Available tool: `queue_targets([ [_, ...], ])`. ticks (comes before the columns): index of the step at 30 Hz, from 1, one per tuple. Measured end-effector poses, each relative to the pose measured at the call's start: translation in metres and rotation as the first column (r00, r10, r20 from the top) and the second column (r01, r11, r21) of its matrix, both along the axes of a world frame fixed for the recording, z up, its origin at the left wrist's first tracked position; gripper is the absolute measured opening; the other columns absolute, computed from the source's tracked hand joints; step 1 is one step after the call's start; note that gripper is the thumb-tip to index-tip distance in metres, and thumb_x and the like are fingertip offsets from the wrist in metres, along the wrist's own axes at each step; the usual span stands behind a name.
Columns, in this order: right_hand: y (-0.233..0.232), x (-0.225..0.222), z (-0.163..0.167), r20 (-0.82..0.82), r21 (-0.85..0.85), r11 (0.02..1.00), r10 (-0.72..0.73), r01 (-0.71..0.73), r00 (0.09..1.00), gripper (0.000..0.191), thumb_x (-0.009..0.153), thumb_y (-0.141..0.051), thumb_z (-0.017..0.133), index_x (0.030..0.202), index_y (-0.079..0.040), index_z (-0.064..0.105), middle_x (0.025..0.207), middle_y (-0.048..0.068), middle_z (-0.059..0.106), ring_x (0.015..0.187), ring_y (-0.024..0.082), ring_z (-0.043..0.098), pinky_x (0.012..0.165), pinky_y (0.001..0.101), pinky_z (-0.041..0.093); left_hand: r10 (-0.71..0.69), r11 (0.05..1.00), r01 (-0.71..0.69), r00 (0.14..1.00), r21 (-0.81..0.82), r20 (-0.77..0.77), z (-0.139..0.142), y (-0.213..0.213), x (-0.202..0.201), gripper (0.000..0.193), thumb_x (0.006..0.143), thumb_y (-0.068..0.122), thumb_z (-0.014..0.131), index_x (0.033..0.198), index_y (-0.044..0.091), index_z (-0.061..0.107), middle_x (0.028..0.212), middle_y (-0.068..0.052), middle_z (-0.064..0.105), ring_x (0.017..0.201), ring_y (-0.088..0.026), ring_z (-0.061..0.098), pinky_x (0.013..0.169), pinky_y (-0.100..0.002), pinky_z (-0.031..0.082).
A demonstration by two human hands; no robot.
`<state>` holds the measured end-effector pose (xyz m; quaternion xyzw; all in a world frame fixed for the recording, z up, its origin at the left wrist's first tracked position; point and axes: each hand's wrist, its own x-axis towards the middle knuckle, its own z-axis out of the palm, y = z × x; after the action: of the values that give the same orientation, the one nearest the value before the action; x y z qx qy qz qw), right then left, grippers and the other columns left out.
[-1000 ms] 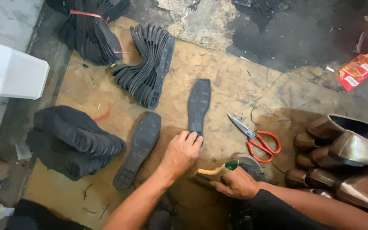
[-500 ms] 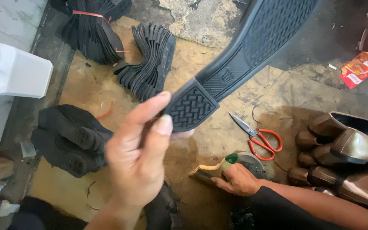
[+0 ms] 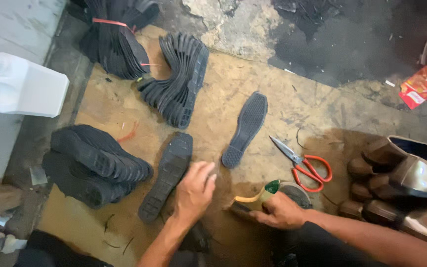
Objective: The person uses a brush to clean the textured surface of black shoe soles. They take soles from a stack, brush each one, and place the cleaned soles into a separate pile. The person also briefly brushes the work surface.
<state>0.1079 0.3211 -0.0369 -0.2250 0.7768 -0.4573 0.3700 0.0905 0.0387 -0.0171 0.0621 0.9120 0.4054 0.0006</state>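
Just beyond the left hand's (image 3: pixel 193 194) loosely curled, empty fingers lies a black sole (image 3: pixel 168 174).

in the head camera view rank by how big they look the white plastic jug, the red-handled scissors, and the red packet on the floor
1. White plastic jug, clearly the largest, though cut off at the left edge.
2. Red-handled scissors.
3. Red packet, slightly smaller-looking, but it lies farther from the camera and is close to the scissors in apparent size, so this order is unsure.

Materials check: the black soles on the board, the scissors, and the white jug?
Black soles: look like moulded rubber, matte, with a fine tread pattern; exact compound unclear. Scissors: bright metal blades, glossy red handles, probably plastic. White jug: opaque, smooth, likely plastic. Board: worn, stained fibreboard or plywood, hard to tell.
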Motion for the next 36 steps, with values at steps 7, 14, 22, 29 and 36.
queue_targets([
  [7,0.0,-0.072,0.01,-0.065,0.02,0.93,-0.365,0.367,0.929,0.038,0.095,-0.025,0.066,0.127,-0.006,0.067,0.099,0.013,0.077,0.084,0.023,0.07,0.075,0.0388,0.057,-0.339,0.926,0.353,0.933,-0.134,0.117,-0.012,0.015,0.003,0.043,0.081,0.007,0.072,0.123,0.007,0.065,0.144,-0.014,0.057,0.083,-0.033,0.068,0.073,-0.046,0.057],
  [14,0.009,-0.17,-0.013,-0.523,-0.053,0.999,-0.034,0.007,0.851,0.042,0.093,-0.031,0.068,0.127,-0.007,0.07,0.118,0.018,0.074,0.097,0.031,0.073,0.081,0.0417,0.056,-0.29,0.923,0.33,0.935,-0.2,0.204,-0.022,0.024,0.006,0.032,0.081,0.011,0.073,0.112,0.008,0.066,0.15,-0.009,0.053,0.082,-0.033,0.067,0.071,-0.049,0.056],
  [22,0.025,-0.199,0.001,-0.495,-0.031,0.768,-0.568,0.639,0.658,0.036,0.102,-0.034,0.066,0.107,0.0,0.074,0.087,0.013,0.076,0.07,0.016,0.069,0.058,0.036,0.056,-0.152,0.939,0.092,0.975,0.33,0.16,-0.048,0.023,0.004,0.039,0.093,0.019,0.071,0.13,0.007,0.064,0.145,-0.013,0.056,0.121,-0.029,0.064,0.094,-0.039,0.056],
  [29,-0.025,-0.049,0.008,-0.277,0.221,0.944,-0.181,0.246,0.944,0.027,0.087,-0.029,0.072,0.098,-0.005,0.074,0.066,0.014,0.068,0.055,0.029,0.062,0.052,0.0437,0.048,-0.124,0.432,-0.55,0.749,0.715,0.651,-0.064,0.018,0.001,0.052,0.1,0.031,0.049,0.148,0.012,0.043,0.144,-0.005,0.054,0.12,-0.023,0.062,0.104,-0.038,0.052],
  [36,-0.007,-0.019,0.01,-0.29,-0.213,0.976,-0.019,-0.045,0.957,0.02,0.085,-0.017,0.073,0.1,-0.005,0.069,0.086,0.013,0.067,0.073,0.031,0.067,0.061,0.0407,0.054,-0.113,0.991,0.111,0.994,0.078,0.014,-0.03,0.031,-0.042,0.047,0.088,0.022,0.072,0.131,0.004,0.062,0.133,-0.016,0.061,0.117,-0.034,0.063,0.097,-0.044,0.052],
])
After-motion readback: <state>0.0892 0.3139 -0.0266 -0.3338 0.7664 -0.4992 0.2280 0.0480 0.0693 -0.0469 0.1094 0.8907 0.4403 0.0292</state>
